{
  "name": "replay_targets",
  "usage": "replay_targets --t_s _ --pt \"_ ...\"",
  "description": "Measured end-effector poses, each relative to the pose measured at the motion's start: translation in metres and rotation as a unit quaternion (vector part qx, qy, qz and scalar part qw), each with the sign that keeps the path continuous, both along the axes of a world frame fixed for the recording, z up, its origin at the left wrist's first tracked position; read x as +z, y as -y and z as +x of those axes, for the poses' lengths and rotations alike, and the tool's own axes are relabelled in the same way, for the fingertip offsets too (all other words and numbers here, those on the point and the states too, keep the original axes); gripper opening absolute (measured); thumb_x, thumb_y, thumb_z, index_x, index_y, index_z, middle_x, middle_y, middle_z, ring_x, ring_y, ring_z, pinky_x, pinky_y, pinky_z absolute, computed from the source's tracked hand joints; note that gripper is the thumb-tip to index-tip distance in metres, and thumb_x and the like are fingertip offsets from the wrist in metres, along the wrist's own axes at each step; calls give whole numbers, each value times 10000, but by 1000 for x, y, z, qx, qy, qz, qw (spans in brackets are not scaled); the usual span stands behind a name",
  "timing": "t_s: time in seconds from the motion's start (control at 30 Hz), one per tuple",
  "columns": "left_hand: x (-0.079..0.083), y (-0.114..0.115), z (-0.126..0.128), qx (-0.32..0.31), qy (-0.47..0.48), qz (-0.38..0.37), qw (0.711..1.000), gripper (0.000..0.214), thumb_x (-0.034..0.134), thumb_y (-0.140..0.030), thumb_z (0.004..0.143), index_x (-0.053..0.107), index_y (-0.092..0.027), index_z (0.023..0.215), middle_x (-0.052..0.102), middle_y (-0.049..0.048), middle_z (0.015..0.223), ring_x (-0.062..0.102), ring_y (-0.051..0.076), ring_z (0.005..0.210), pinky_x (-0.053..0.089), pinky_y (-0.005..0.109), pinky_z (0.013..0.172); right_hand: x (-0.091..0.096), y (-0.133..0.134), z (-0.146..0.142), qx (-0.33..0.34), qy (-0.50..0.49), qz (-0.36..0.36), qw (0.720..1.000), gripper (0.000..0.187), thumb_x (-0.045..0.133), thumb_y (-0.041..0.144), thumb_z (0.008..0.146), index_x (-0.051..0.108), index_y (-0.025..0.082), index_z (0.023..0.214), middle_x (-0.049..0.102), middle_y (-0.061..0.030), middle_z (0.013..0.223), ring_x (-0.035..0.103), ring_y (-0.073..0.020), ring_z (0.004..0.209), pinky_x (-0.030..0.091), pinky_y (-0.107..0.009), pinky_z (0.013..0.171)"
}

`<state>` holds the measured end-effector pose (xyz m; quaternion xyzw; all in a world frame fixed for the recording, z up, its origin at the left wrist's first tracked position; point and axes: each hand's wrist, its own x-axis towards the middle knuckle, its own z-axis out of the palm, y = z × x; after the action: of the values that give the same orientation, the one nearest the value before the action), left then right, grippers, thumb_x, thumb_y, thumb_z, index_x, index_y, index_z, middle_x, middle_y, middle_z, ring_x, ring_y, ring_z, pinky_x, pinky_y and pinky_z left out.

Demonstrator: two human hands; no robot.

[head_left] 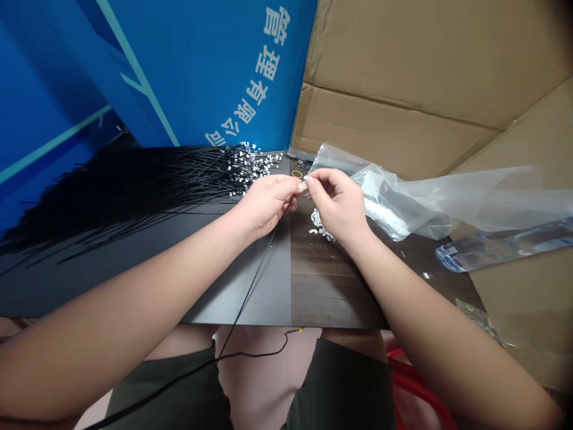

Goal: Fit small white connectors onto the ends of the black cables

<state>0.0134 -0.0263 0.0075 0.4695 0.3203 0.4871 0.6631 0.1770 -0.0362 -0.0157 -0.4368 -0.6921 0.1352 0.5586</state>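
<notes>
The person's forearms are bare from the elbow down to the wrist. The left hand (267,202) and the right hand (339,207) are bare as well, with short, plain nails. Dark olive-green shorts (344,388) of plain matte cloth cover both thighs. The hems sit loose, and the legs beyond them are bare.

Dark table (331,286), black wires (134,179), plastic bag (425,197)
</notes>
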Motion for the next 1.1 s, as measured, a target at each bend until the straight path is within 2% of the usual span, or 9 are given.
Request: replay_targets --t_s 0.53,1.1 --pt "-3 0 0 -7 -19 6 1000 247 716 -140 756 544 -179 583 463 -29 581 464 93 570 380 256 579 1 2 -2 -3 10 -9 1000 96 661 290 1000 727 235 958 782 -30 965 715 -199 897 587 -398 861" --pt "0 -1 -3 -20 -16 4 1000 203 731 -159 741 573 -171 614 498 -23 631 455 90 600 394 256 601 1 2 -1 -3 15 -9 1000 116 660 323 1010 726 240 964 782 -32 976 713 -203 903 595 -404 870"
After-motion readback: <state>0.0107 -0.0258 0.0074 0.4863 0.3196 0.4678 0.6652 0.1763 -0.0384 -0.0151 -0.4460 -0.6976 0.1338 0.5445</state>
